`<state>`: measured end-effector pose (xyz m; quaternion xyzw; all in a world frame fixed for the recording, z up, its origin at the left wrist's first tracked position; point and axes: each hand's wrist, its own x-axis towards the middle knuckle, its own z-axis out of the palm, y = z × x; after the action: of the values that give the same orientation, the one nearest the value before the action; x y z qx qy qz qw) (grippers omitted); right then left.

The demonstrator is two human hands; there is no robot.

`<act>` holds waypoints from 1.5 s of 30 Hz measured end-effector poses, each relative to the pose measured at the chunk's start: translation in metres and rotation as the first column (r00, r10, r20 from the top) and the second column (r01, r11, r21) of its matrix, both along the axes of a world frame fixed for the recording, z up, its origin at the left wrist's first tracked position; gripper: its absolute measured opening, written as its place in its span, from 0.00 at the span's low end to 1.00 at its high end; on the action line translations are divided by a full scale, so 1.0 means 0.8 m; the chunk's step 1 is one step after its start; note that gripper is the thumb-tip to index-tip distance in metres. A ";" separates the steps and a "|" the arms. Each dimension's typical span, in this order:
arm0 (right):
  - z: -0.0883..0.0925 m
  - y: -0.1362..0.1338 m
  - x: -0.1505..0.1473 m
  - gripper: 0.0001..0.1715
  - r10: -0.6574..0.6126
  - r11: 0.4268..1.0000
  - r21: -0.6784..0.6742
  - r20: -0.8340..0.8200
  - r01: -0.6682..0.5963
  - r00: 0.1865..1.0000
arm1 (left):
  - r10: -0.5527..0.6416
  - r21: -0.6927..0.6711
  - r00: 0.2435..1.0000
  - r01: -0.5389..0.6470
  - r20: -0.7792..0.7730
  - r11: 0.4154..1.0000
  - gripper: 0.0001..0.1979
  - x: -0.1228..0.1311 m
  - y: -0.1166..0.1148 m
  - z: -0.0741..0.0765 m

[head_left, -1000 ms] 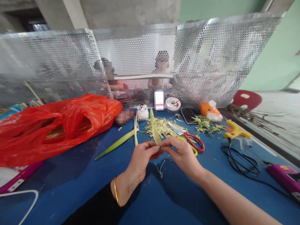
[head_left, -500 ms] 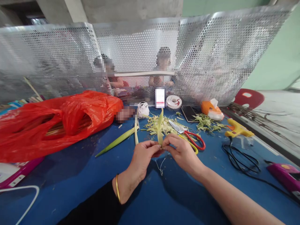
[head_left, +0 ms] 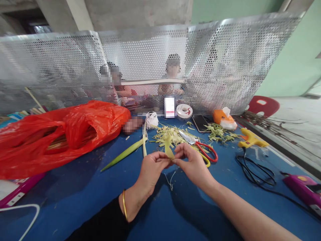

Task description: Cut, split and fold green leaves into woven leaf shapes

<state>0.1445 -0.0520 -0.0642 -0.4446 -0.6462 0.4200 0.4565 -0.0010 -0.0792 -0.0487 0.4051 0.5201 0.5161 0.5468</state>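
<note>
A pale green leaf strip (head_left: 169, 150) stands between my hands above the blue table. My left hand (head_left: 152, 169) pinches its lower end with thumb and fingers. Thumb and fingertips of my right hand (head_left: 192, 164) are closed on the same strip from the other side. Thin white thread ends (head_left: 170, 182) show below my fingers. Just beyond my right hand lie red-handled scissors (head_left: 207, 152) and a yellow handle (head_left: 205, 160), partly hidden. A long green leaf (head_left: 122, 154) and a pale flat strip (head_left: 144, 144) lie left of my hands.
Leaf scraps (head_left: 163, 134), white string (head_left: 151, 119), a ribbon roll (head_left: 184, 111) and a lit phone (head_left: 170, 106) sit ahead. A red plastic bag (head_left: 75, 124) fills the left. At right are a yellow glue gun (head_left: 252, 139), its black cable and a tissue pack (head_left: 224, 118).
The upright leaf strip has been bent over and now looks shorter above my fingers. My right fingers have shifted slightly; both hands keep their pinch. The view has moved a little.
</note>
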 end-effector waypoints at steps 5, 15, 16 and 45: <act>0.000 0.000 0.000 0.10 -0.038 0.999 -0.016 -0.003 0.038 0.999 | 0.022 0.026 0.995 -0.019 -0.094 0.999 0.08 0.000 0.001 -0.001; -0.001 0.006 0.005 0.11 0.018 0.995 -0.094 -0.106 -0.028 0.994 | -0.021 0.036 0.992 0.026 -0.128 0.999 0.06 -0.003 0.002 -0.001; 0.000 0.005 0.005 0.11 0.012 0.996 -0.092 -0.095 -0.021 0.995 | -0.021 0.004 0.996 0.022 -0.082 1.000 0.06 -0.003 0.002 0.001; 0.006 -0.003 0.003 0.03 -0.054 0.994 0.101 0.132 0.041 0.990 | 0.004 -0.015 0.997 -0.002 0.081 1.000 0.07 -0.002 0.003 -0.005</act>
<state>0.1468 -0.0547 -0.0594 -0.4642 -0.6846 0.3456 0.4432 -0.0024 -0.0770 -0.0527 0.3792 0.5020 0.5290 0.5695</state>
